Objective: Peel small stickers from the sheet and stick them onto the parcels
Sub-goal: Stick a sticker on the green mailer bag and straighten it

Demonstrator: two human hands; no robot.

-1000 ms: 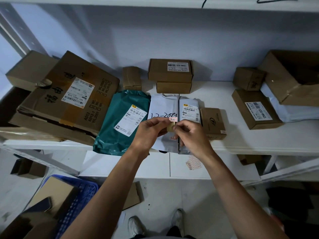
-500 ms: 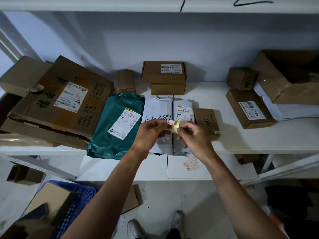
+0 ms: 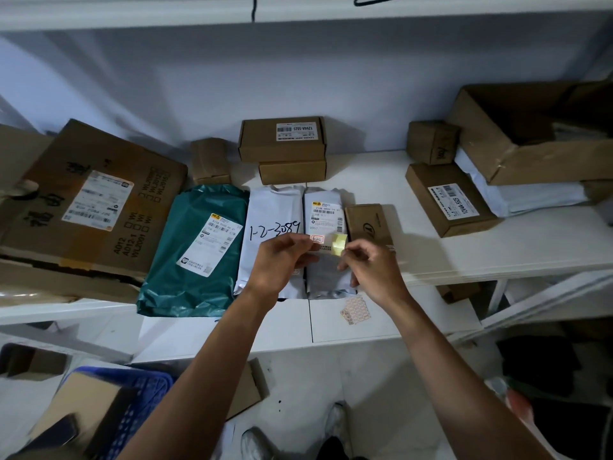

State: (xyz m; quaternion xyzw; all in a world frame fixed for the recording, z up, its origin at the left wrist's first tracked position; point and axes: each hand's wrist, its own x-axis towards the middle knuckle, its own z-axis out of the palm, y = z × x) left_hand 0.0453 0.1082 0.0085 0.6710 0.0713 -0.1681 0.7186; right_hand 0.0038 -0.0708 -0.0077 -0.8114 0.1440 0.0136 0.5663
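Two bare hands meet above a row of parcels, a small red-bordered sticker pinched between the thumb and forefinger of the left hand. Just beside it, the right hand pinches a yellow backing slip at its lower edge, the other fingers curled beneath; whether sticker and slip touch cannot be told. Both are held over the seam between two grey mailer bags lying side by side on a white shelf: the left grey mailer, with "1-2-3089" handwritten on it, and the right grey mailer, which carries a printed shipping label. A sticker sheet printed with rows of red-bordered stickers lies on the lower shelf, below the right wrist.

A teal mailer with a white label lies against the left grey mailer, and a small flat carton sits against the right one. Behind them stand a small taped box and two stacked cartons, the upper one labelled. A large labelled carton lies tilted at the far left. To the right, well apart, are a labelled flat carton, a small cube carton and an open carton resting on white mailer bags. A blue plastic crate holding cardboard stands on the floor at lower left, near the person's shoes.
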